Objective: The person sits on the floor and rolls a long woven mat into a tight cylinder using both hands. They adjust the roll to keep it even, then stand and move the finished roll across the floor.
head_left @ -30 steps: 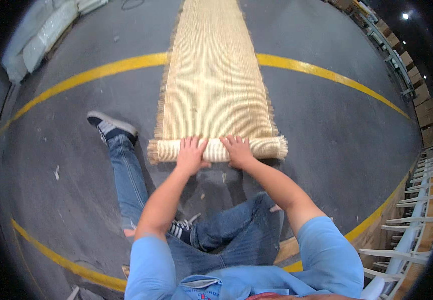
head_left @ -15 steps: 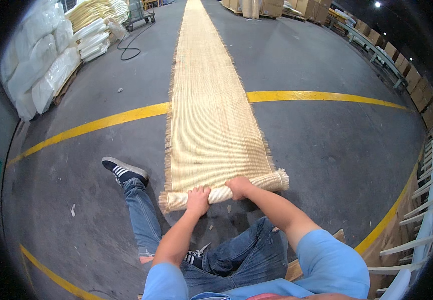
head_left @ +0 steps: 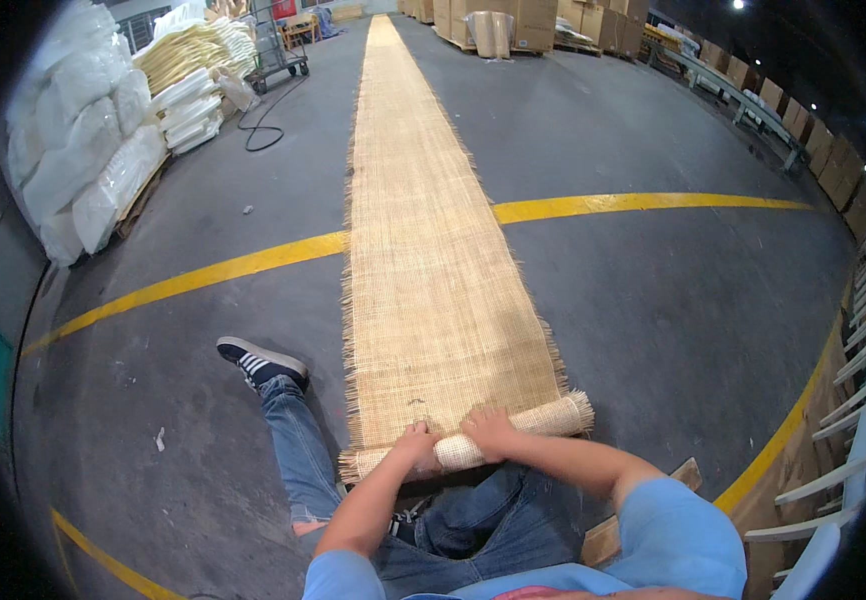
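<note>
The fingers of the left hand [head_left: 417, 446] curl over a rolled end [head_left: 548, 420] of pale woven material and hold it left of its middle. The fingers of the right hand [head_left: 490, 432] bend over the same roll just to the right, the two hands close together but apart; their undersides are hidden. The roll lies at a slant on the floor [head_left: 653, 330] in front of the person's lap, its right end farther forward than its left, with frayed strands at both ends.

From the roll, the flat woven sheet [head_left: 433, 270] runs straight ahead, fringed along both long edges, with a small dark mark near the left hand. It crosses over a yellow line [head_left: 613, 204] and narrows into the distance.

The person sits in jeans [head_left: 293, 440] and a light blue shirt [head_left: 678, 535], the left leg stretched out beside the sheet and ending in a dark shoe [head_left: 263, 362] with white stripes. By the right hip is a wooden board [head_left: 688, 475].

Farther left stand plastic-wrapped bundles [head_left: 78, 120], a stack of pale sheets [head_left: 191, 105] and a dark hose [head_left: 261, 138]. Ahead are cardboard boxes [head_left: 523, 22]; along the right edge, a row of white slats [head_left: 833, 480].
</note>
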### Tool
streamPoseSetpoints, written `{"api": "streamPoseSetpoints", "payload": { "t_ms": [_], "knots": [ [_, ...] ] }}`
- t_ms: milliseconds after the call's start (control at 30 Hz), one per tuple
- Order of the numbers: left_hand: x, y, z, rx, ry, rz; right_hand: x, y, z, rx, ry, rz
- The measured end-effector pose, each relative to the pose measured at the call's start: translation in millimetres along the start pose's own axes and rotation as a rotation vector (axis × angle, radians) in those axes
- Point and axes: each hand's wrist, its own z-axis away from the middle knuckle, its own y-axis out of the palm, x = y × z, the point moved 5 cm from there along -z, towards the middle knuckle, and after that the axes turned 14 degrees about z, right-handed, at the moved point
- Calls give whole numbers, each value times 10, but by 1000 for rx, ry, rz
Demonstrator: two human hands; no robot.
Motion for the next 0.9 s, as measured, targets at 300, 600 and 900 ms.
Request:
{"api": "streamPoseSetpoints", "payload": {
  "t_ms": [300,600,900],
  "knots": [
    [-177,-341,-110,-208,120,-19,49,198,54,-152,315,105],
    [-281,45,393,-704,143,-138,-709,-139,-641,93,37,-242],
    [233,-622,-326,-394,52,-3,-332,-57,-103,-232,186,67]
  ]
}}
